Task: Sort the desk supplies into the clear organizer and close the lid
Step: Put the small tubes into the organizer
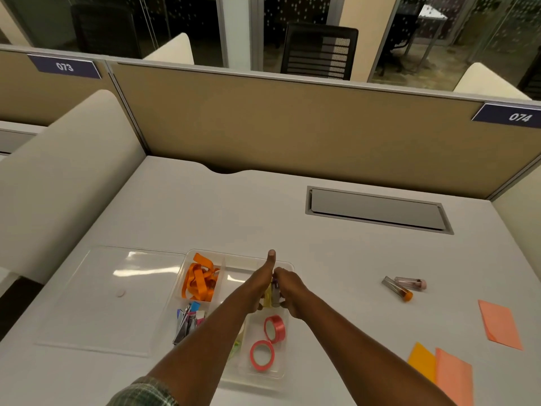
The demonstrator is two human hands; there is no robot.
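— What's the biggest thing on the tabletop (pixel 234 206)?
— The clear lid (pixel 96 294), lying flat and open, joined to the left side of the clear organizer (pixel 237 271).
— And right of the organizer?
— Three coloured paper sheets (pixel 500 323), well off to its right, towards the near edge.
— What's inside it?
— Orange ribbon (pixel 200 281) in its far-left compartment, a bunch of clips (pixel 187 320) in the one nearer on that side, and two pink tape rolls (pixel 275 328) in its near-right compartment.
— The hands?
— Both are over the organizer's middle. The left hand (pixel 260 288) has its fingers curled and its thumb straight, pointing away. The right hand (pixel 292 294) meets it, fingers curled in. Between them they grip small yellow and purple pieces (pixel 270 294); what these are, I can't tell.
— Anything smaller?
— Two little tubes (pixel 398 288) lying right of the organizer, touching each other.
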